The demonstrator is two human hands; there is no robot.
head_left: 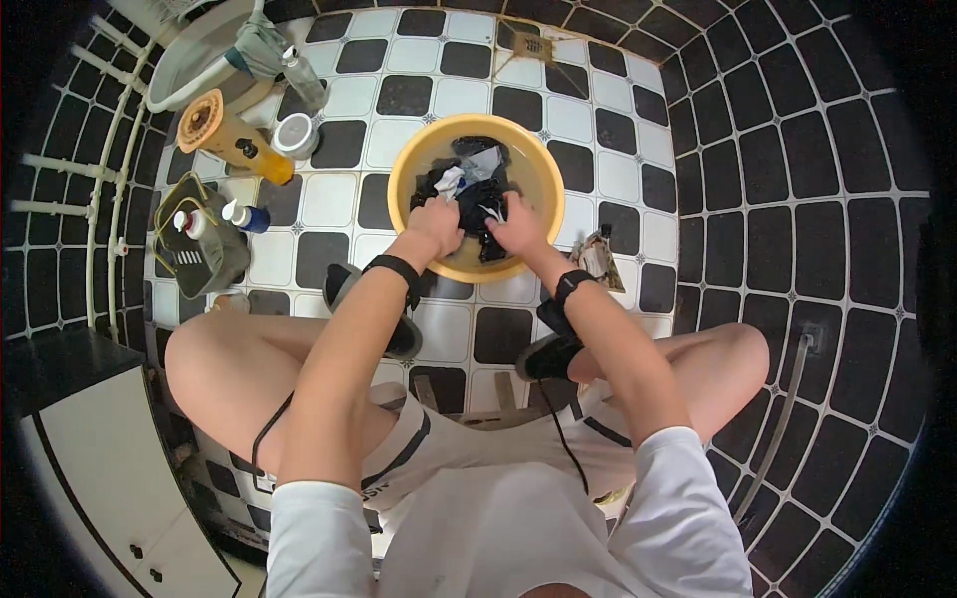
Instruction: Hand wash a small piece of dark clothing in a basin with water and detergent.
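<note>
A yellow basin (551, 214) of cloudy water stands on the tiled floor in front of me. In it lies a bunched, wet black cloth (480, 211) with grey and white parts showing near its far side. On the near left of the bundle, my left hand (437, 227) is closed on the black cloth. My right hand (516, 227) grips the same bundle on the near right, its thumb toward the middle. The hands are a short way apart, and some fingertips are hidden in the fabric. Dark bands circle both wrists.
Left of the basin stand a white-lidded tub (295, 136), an orange-lidded pitcher (227, 138), a clear pump bottle (303, 78), a blue bottle (249, 216) and a grey basket (214, 257) with bottles. A crumpled pouch (597, 261) lies right of the basin. A floor drain (532, 46) is farther off.
</note>
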